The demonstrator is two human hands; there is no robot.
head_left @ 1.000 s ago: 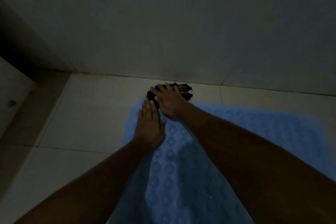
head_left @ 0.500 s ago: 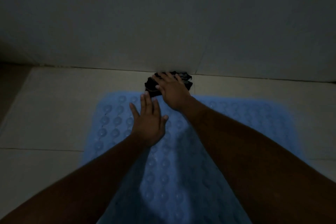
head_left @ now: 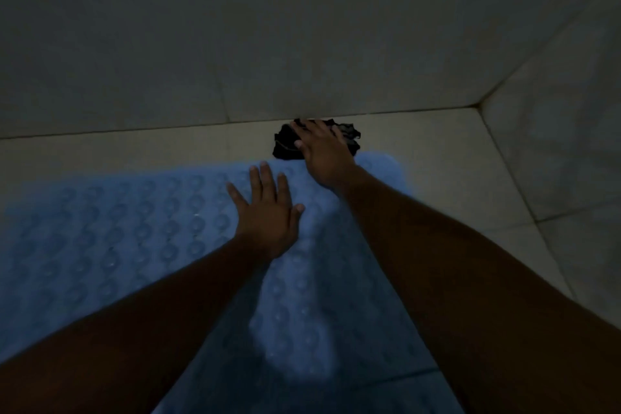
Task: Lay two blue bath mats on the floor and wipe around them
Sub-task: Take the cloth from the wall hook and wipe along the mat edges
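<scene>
A blue bath mat [head_left: 117, 239] with round bumps lies flat on the pale tiled floor and fills the lower part of the view. My left hand [head_left: 267, 215] rests flat on it near its far edge, fingers spread. Beyond that edge, a black cloth [head_left: 285, 144] lies on the floor strip against the wall. My right hand [head_left: 322, 148] presses down on the cloth with straight fingers. A second mat is not in sight.
A tiled wall [head_left: 268, 27] rises right behind the cloth. A second wall [head_left: 571, 94] meets it in a corner at the right. Bare floor tiles [head_left: 470, 171] run along the mat's right side. The light is dim.
My right hand has slid the black cloth rightward along the wall's foot toward the corner. My left hand has shifted right on the mat with it.
</scene>
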